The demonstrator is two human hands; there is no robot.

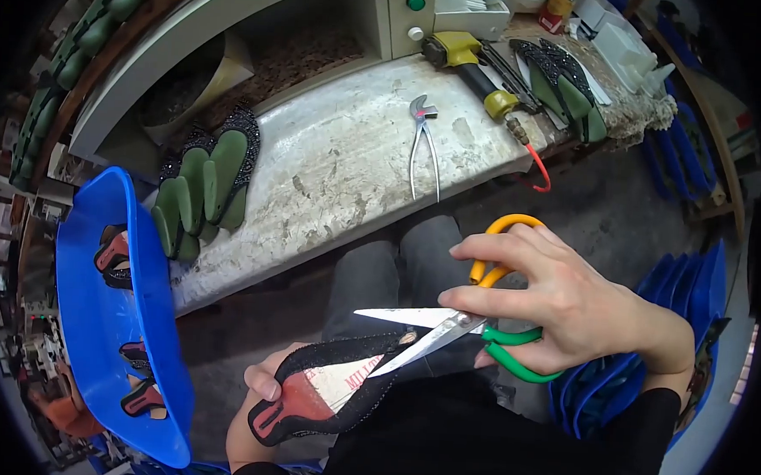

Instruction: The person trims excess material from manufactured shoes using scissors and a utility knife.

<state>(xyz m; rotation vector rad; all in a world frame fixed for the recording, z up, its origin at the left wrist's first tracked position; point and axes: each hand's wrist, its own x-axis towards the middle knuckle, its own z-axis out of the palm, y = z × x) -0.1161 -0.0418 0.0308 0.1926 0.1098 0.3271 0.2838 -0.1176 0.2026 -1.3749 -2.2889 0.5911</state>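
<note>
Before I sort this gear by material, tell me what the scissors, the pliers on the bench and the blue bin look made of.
Scissors: blades look like bare, polished steel, given their silvery sheen; orange handle and green handle seem plastic-covered, being smooth and evenly coloured.
Pliers: bare grey metal, probably steel.
Blue bin: likely moulded plastic, judging by its soft gloss.

Holding R hand (565,296) raised at near right, back up, digits parted & pointing left, gripping w/ them spread. Angling R wrist (648,330) in from right, bare down to black R sleeve (648,427). Pinching w/ L hand (272,379) lower, nearer & to left, thumb on top, other fingers mostly hidden. Showing L forearm (243,435) only in part, w/ legs (366,279) in grey trousers btwn.
</note>
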